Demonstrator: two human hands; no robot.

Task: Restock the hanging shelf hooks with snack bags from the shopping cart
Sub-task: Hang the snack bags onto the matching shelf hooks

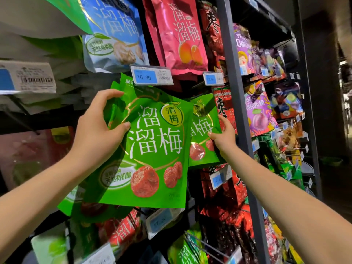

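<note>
Green glossy film: the green bag fills the centre of the frame, just below the price tag. My left hand grips its upper left edge, with the thumb pressed on the printed face and the fingers curled over the top corner. My right hand holds a rear bag, also green, by its right edge at centre right. The thumb is on the front, and the first bag partly covers this one.

Hazards, as I judge them:
- The hang hole and the hook are hidden near the tag, so I may miss the hook and crease the top seal.
- The slick film may slide out of my one-sided grip.
- Further bags show behind at lower left and could drop.
- The tag may catch the top corner.

Orientation: the green bag stands upright, its print facing me and readable. Its long axis runs near vertical in the frame, slightly tilted, with the top edge toward the price tag and the bottom edge toward lower centre.
</note>
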